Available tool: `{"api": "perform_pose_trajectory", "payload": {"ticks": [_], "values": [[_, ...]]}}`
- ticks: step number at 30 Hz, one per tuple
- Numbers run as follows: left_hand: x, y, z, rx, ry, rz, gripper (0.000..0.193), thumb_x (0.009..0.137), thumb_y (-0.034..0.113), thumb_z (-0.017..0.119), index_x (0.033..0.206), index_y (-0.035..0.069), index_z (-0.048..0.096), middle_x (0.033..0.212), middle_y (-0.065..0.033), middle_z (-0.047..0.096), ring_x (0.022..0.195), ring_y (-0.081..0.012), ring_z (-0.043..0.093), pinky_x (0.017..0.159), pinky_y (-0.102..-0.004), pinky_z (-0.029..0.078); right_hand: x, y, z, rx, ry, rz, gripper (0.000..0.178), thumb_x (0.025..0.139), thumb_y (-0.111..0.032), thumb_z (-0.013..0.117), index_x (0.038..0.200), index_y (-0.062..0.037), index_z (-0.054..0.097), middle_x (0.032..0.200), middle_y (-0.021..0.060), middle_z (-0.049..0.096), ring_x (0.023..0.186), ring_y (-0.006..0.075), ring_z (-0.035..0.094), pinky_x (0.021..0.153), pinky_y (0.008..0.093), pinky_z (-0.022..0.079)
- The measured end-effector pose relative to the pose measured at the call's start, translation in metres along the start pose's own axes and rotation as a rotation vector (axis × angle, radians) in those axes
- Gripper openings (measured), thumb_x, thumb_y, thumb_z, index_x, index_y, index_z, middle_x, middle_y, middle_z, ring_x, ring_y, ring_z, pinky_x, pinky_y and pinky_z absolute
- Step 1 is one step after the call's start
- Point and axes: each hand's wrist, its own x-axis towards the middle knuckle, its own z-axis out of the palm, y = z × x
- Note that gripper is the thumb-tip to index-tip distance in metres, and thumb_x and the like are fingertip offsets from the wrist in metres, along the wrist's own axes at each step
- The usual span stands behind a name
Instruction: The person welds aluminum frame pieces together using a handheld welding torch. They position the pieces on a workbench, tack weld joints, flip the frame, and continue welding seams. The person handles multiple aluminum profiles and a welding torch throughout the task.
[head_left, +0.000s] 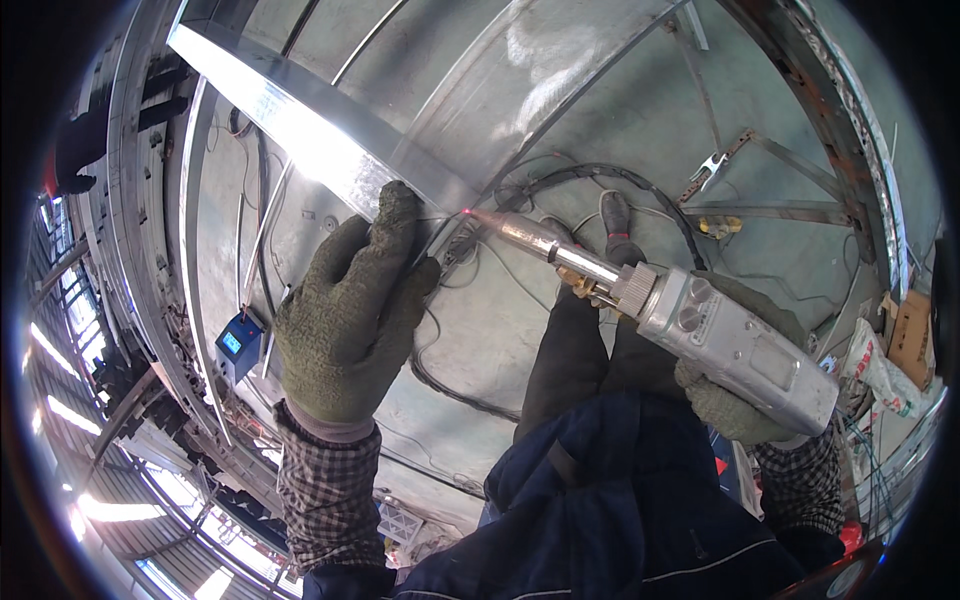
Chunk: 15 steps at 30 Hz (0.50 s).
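A silver handheld laser welding gun (765,350) slants across from the right, its copper-coloured nozzle (505,230) pointing up and left. My right hand (735,408), in a dark green glove, is closed round its body, which partly hides the fingers. A red spot glows at the nozzle tip, against the corner of a shiny folded metal piece (290,115). At that corner my left hand (345,320), gloved alike, grips the metal's edge between forefinger and thumb. Beyond the corner extends a wide smooth metal panel (535,65).
Dark cables (560,180) loop over the pale green floor below the metal. A blue box with a lit display (238,346) stands at left. Right lie a rusty steel frame (795,212), a cardboard box (910,338) and a white bag (870,362). My legs and shoes are below the nozzle.
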Motion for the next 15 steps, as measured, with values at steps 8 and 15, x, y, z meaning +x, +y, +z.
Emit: {"api": "perform_pose_trajectory", "payload": {"ticks": [8,15], "values": [[0.0,0.0,-0.001,0.022,-0.016,-0.018,0.055,0.094,0.019,0.087,0.147,0.014,0.073,0.117,-0.015,0.079,0.097,-0.0272,0.083,0.079,-0.0377,0.066,-0.007,-0.01,-0.028,0.475,-0.224,0.227,0.07,0.122,-0.049,0.024,0.177,-0.0052,0.014,0.175,0.0376,0.023,0.155,0.0462,0.047,0.119,0.0541,0.057],[0.001,0.001,-0.001,0.03,-0.018,-0.024,0.054,0.094,0.019,0.087,0.147,0.015,0.074,0.118,-0.015,0.079,0.098,-0.0278,0.083,0.079,-0.0379,0.067,-0.005,-0.009,-0.028,0.361,-0.166,0.13,0.071,0.122,-0.049,0.025,0.176,-0.0043,0.016,0.172,0.0384,0.029,0.152,0.0443,0.052,0.114,0.0518,0.061]]}}
